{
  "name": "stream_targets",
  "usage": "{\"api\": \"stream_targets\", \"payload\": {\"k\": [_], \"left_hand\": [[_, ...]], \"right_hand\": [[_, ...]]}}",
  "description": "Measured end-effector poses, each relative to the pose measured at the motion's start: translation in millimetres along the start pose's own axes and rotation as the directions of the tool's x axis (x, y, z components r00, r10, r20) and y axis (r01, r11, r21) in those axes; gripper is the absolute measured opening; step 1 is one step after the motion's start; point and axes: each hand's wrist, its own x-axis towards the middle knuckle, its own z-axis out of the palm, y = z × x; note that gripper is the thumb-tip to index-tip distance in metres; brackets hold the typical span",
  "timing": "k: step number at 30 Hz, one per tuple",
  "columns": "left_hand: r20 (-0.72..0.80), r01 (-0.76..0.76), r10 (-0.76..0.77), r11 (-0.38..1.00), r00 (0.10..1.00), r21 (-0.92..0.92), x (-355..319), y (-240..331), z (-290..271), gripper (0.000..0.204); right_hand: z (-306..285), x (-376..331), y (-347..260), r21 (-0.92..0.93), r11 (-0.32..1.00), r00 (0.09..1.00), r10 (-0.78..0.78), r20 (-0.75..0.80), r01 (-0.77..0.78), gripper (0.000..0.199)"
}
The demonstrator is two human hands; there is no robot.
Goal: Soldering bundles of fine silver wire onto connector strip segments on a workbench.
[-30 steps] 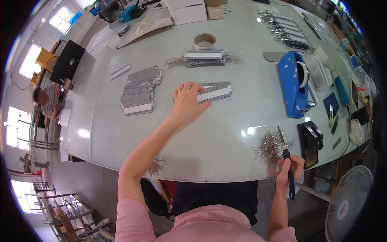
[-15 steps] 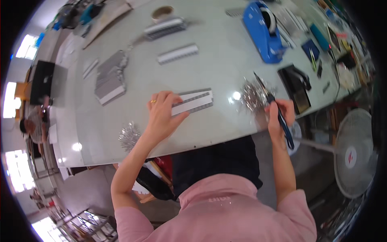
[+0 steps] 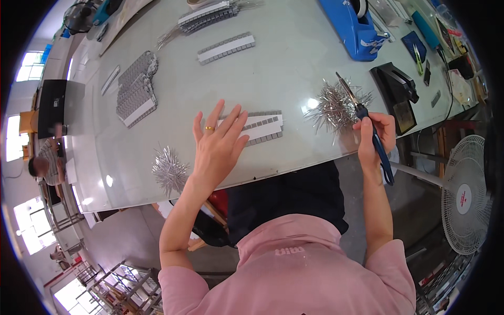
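With its fingers wrapped round the dark blue handle, my right hand (image 3: 376, 137) holds a soldering iron (image 3: 362, 111), its tip pointing up and left over a loose heap of thin silvery wire pieces (image 3: 334, 108). My left hand (image 3: 220, 144) lies flat with fingers spread, partly covering the left end of a white strip with rows of small grey blocks (image 3: 265, 127). Close to my left forearm, a second bunch of silvery wire pieces (image 3: 169, 170) sits near the table edge.
A similar strip (image 3: 227, 48) lies farther back, with stacked strips (image 3: 208, 18) behind it. More grey pieces (image 3: 137, 86) are piled at left. To the right stand a blue tape dispenser (image 3: 357, 34) and a black holder (image 3: 395, 97). A fan (image 3: 464, 195) stands beyond the table's right edge.
My left hand has spread its fingers and shifted slightly right over the strip. The right hand has moved a little right with the soldering iron. The whole view has shifted.
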Motion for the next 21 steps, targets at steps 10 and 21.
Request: {"api": "stream_targets", "payload": {"k": [10,21], "left_hand": [[0.059,0.067,-0.078,0.983,0.995,0.171,21.2,-21.9,-10.3,0.076],[-0.025,-0.028,0.025,0.992,0.999,-0.123,18.9,100.2,13.4,0.065]], "right_hand": [[1.3,1.0,-2.2,-0.001,1.000,1.000,-0.011,0.013,0.011,0.018],[6.3,0.7,-9.1,-0.008,1.000,1.000,0.004,-0.026,-0.004,0.014]]}}
